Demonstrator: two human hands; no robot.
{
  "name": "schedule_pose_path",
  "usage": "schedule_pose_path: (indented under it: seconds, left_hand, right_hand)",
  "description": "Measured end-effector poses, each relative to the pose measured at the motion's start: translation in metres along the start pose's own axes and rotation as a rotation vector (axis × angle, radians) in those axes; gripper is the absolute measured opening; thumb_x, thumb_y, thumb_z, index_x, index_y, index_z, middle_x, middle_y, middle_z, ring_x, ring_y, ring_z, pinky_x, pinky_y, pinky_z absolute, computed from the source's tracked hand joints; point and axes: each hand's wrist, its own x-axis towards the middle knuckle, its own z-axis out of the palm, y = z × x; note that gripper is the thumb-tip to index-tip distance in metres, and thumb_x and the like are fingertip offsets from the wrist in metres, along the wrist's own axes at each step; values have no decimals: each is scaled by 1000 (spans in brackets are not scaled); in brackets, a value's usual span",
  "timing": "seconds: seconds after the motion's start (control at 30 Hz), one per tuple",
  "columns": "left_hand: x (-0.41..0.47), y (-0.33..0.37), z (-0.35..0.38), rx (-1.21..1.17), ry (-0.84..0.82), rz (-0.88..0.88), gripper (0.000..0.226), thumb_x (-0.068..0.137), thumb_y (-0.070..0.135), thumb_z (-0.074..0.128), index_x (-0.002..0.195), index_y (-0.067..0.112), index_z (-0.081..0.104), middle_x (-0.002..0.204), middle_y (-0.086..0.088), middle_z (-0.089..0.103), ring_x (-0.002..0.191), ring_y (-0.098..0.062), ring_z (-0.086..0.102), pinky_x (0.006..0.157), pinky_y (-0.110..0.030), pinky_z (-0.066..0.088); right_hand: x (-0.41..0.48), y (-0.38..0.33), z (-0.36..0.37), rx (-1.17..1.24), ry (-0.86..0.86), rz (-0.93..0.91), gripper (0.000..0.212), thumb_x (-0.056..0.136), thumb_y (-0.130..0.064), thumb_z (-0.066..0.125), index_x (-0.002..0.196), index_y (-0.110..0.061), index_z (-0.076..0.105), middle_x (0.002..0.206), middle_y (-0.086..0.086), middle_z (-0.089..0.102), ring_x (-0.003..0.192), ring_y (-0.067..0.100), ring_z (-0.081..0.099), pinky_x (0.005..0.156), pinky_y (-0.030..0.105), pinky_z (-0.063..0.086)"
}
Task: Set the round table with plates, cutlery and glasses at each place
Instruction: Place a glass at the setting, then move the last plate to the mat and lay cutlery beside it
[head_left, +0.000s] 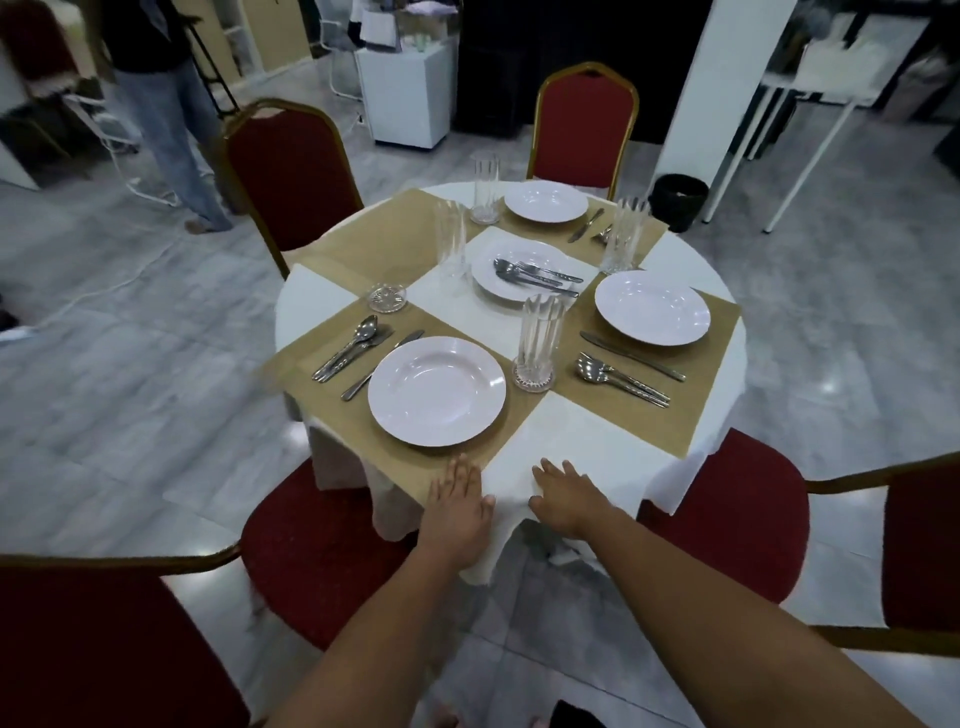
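The round table (571, 431) wears a white cloth and tan placemats. White plates lie at the near place (436, 391), the right place (652, 307) and the far place (545, 201). A fourth plate (511, 283) in the middle carries spare cutlery. Cutlery lies left of the near plate (353, 347) and near the right plate (623, 376). Tall glasses stand at centre (537, 343), right (623, 236), far (485, 189) and left (451, 248). My left hand (460, 501) and right hand (563, 493) rest flat on the table's near edge, holding nothing.
Red chairs with gold frames ring the table: near left (322, 561), near right (727, 519), far left (291, 171) and far (584, 130). A small glass dish (387, 298) sits on the left placemat. A person (166, 114) stands at the back left. A black bin (678, 200) stands behind.
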Motion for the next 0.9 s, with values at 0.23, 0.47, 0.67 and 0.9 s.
schedule_pose_path:
  seconds: [0.23,0.47,0.67,0.9]
  left_hand:
    - [-67,-26,8,-62,59,-230,56,105,34,15,154,9,4,162,-10,-2,149,-23,-5,121,-42,-3]
    - [-150,-26,44,-183,59,-512,58,104,37,13,154,9,2,162,-9,-3,150,-22,-4,121,-42,-2]
    - [-239,-29,81,-297,88,-759,57,104,35,17,154,8,7,162,-11,2,150,-24,-1,120,-43,0]
    - [-357,-61,107,-418,95,-1019,56,104,34,14,153,9,6,162,-10,-1,150,-24,-3,121,-44,0]
  right_hand:
    - [-13,-49,27,-112,-45,-185,55,101,-35,30,150,-12,28,162,5,17,147,32,16,117,48,19]
    - [-30,-84,63,-310,-114,-414,57,98,-40,29,147,-11,33,159,13,25,142,33,27,114,47,28]
    - [-60,-127,120,-457,-295,-520,66,98,-48,21,156,-17,13,165,4,1,151,30,0,121,53,7]
    - [-126,-215,180,-533,-384,-744,56,101,-37,29,153,-16,26,164,6,12,150,35,9,119,53,9]
